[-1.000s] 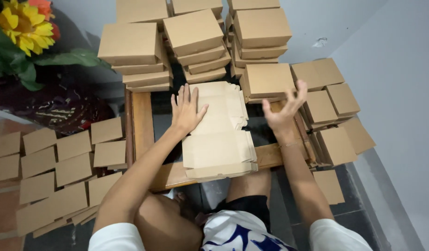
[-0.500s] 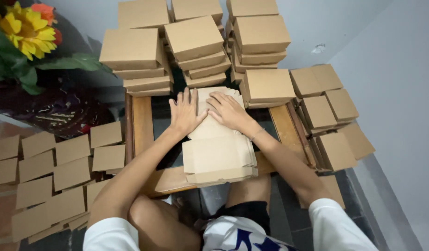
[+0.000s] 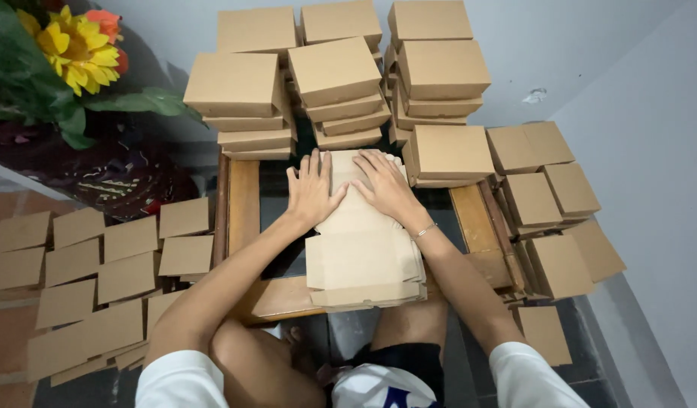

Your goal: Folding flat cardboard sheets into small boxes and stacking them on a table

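Cardboard flats (image 3: 363, 257) lie stacked on your counter (image 3: 246, 204); your left hand (image 3: 312, 189) and right hand (image 3: 386, 185) press flat, fingers spread, apparently gripping nothing.

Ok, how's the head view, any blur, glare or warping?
Head view: sharp on both hands, left hand and right hand, flat on the blanks; soft even light, no glare; wide-lens bowing at the edges; deep shadow under the table.

Left hand (image 3: 313, 189) and right hand (image 3: 384, 185) lie flat, fingers spread.
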